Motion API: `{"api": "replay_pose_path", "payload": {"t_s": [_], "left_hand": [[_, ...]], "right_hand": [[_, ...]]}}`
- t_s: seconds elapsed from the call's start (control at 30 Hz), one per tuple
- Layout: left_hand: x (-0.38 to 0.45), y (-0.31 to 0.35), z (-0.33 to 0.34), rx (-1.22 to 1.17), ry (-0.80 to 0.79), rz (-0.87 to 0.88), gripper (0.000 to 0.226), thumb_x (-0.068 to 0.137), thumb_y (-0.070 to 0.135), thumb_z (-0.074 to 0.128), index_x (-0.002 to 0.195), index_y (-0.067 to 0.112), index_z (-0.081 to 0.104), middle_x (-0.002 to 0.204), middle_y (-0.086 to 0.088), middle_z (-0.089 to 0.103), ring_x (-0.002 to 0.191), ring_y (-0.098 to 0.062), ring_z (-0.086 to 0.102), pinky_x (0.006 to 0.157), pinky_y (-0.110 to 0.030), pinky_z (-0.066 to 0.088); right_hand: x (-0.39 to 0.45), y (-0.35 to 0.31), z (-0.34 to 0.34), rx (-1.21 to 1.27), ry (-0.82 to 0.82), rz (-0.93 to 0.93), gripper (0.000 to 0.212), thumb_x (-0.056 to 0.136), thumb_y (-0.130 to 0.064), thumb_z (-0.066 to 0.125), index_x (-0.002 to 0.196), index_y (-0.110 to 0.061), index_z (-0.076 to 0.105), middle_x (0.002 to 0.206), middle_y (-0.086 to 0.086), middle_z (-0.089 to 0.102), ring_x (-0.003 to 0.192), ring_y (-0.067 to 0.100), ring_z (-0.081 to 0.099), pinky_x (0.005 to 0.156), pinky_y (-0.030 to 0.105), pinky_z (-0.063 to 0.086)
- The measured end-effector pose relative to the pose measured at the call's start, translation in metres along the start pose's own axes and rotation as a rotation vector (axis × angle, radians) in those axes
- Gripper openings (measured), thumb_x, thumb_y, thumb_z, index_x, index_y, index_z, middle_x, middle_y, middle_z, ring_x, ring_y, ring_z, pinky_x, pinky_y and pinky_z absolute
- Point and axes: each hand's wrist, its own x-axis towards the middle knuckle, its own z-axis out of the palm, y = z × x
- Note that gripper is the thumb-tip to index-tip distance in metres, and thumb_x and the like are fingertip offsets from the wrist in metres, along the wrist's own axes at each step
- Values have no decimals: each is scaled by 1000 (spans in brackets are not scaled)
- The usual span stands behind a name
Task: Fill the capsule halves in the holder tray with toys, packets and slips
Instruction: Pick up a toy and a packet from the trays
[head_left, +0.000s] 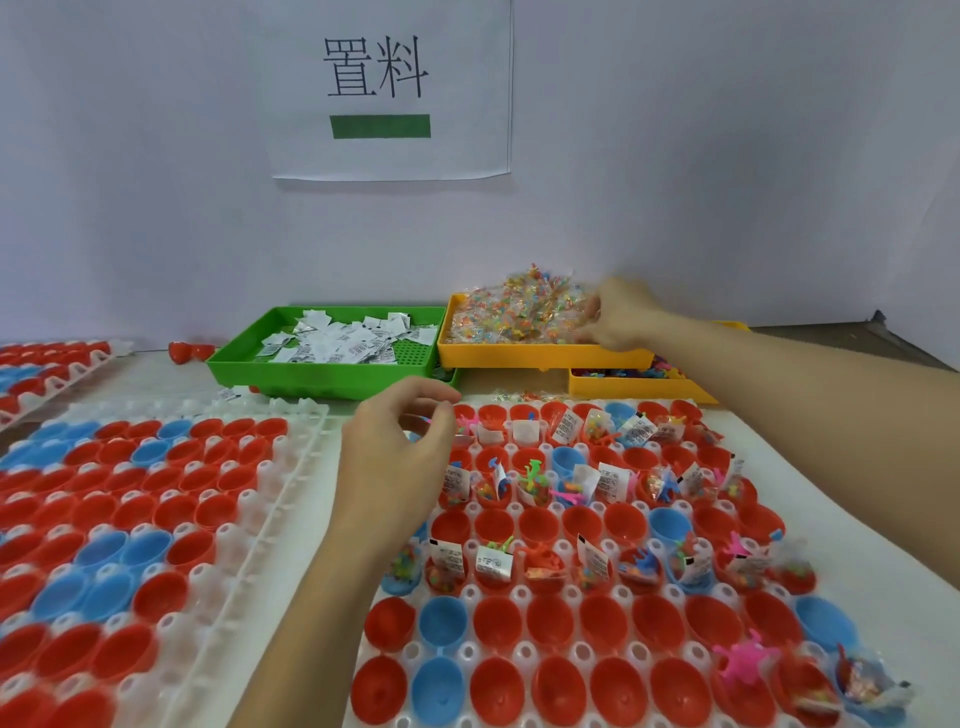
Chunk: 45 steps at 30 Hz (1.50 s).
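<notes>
A white holder tray (841, 587) in front of me holds rows of red and blue capsule halves (550, 626); alternate rows carry toys, clear packets and white slips. My left hand (395, 447) hovers over the tray's far left corner, fingers curled, thumb and forefinger pinched near a pink toy (464, 425); what it holds I cannot tell. My right hand (621, 317) reaches into the yellow tray (540, 356) of clear candy packets (514, 312), fingers on the pile. A green tray (311, 371) holds white slips (343, 340).
A second holder tray (291, 452) of empty red and blue halves lies on the left, a third (62, 379) at far left. A lower yellow tray (639, 387) holds coloured toys. Loose red halves (187, 352) sit behind. A paper sign (389, 88) hangs on the wall.
</notes>
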Motion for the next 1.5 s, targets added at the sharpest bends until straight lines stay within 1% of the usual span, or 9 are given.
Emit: {"api": "replay_pose_path", "payload": {"t_s": [0.2, 0.33, 0.57, 0.7, 0.83, 1.07, 1.2, 1.33, 1.5], "left_hand": [[1, 1, 1, -30, 6, 10, 20, 91, 12, 60, 83, 28, 71, 76, 11, 68, 76, -2, 61, 59, -7, 45], [-1, 2, 2, -52, 1, 11, 21, 90, 10, 61, 82, 27, 71, 69, 12, 66, 70, 1, 60, 56, -7, 44], [-1, 4, 1, -72, -11, 27, 23, 90, 9, 61, 82, 28, 71, 70, 12, 66, 64, 1, 59, 51, -10, 43], [-1, 5, 0, -88, -3, 32, 24, 90, 9, 61, 82, 29, 71, 72, 9, 67, 66, -1, 59, 53, -11, 44], [-2, 8, 1, -89, -6, 60, 24, 90, 10, 61, 84, 30, 71, 74, 11, 67, 71, -5, 62, 56, -13, 46], [-12, 29, 6, -190, -91, 149, 24, 90, 6, 62, 84, 28, 71, 70, 5, 66, 65, -7, 62, 58, -18, 49], [-25, 42, 17, -316, -243, 161, 23, 89, 3, 66, 84, 25, 73, 72, -9, 68, 69, -30, 66, 64, -37, 54], [-37, 50, 28, -364, -393, 140, 15, 87, 12, 69, 87, 25, 75, 73, -6, 72, 67, -21, 71, 67, -33, 59], [-45, 54, 38, -345, -459, 101, 14, 92, 15, 65, 91, 25, 75, 76, -2, 75, 68, -17, 73, 68, -35, 62]], "right_hand": [[6, 3, 3, 88, 126, 18, 26, 85, -10, 78, 104, 5, 72, 113, 21, 69, 108, 35, 64, 87, 38, 52], [2, 5, -6, 149, 110, -2, 46, 85, -3, 76, 129, -3, 62, 127, 20, 63, 114, 32, 61, 90, 34, 49], [-4, 18, -16, 277, 191, -2, 59, 85, 7, 71, 138, -11, 54, 105, 12, 67, 94, 18, 60, 82, 25, 46], [-9, 24, -16, 383, 250, -1, 46, 85, -2, 75, 128, -12, 61, 92, 1, 63, 92, 17, 60, 78, 24, 45], [-28, 21, -21, 529, 313, 2, 20, 87, -9, 76, 106, -12, 73, 99, 2, 70, 88, 13, 64, 78, 22, 48], [-127, 18, -52, 795, 108, -227, 15, 86, -8, 76, 97, -17, 73, 84, 1, 76, 76, 12, 74, 68, 14, 55], [-183, 21, -52, 883, 52, -226, 24, 73, -6, 82, 94, -11, 71, 85, 5, 76, 78, 18, 75, 71, 18, 58], [-203, 19, -48, 899, -2, -273, 21, 63, -21, 81, 81, -11, 75, 81, 3, 77, 75, 21, 76, 69, 22, 59], [-211, 17, -40, 906, -70, -340, 15, 73, -5, 83, 79, -19, 79, 79, 7, 77, 76, 24, 76, 73, 30, 62]]}}
